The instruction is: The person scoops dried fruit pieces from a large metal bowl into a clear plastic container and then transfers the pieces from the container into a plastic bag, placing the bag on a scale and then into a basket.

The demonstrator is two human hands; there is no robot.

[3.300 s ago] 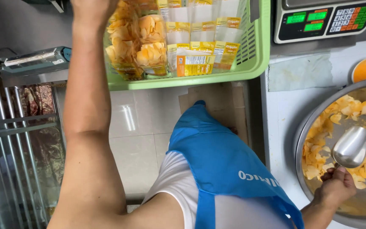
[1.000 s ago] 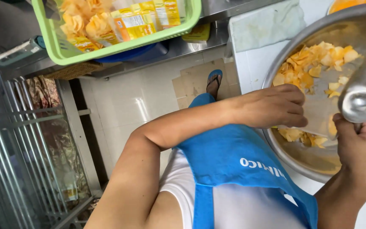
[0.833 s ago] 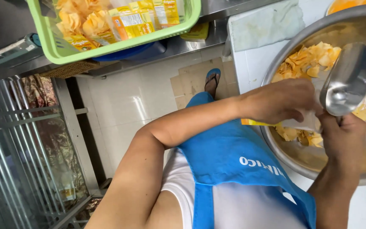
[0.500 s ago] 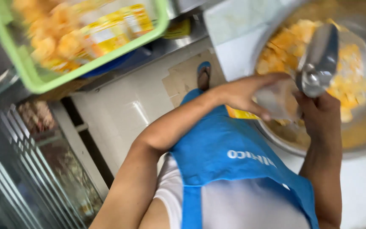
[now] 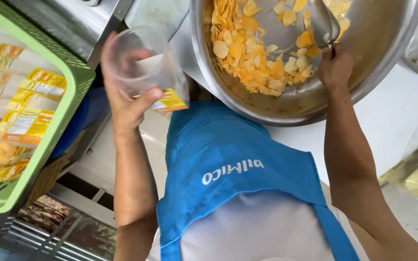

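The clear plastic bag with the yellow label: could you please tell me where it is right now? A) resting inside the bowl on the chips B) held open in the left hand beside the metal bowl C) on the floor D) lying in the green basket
B: the left hand grips the clear plastic bag open, just left of the metal bowl rim.

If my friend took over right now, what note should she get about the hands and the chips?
Left hand: holds an open, empty clear bag with a yellow label, mouth up, beside the bowl.
Right hand: grips the metal scoop inside the big steel bowl.
Chips: loose in the bowl, piled on the side nearest the bag.
Done: filled bags lie in the green basket at left.
Left: no chips in this bag yet.
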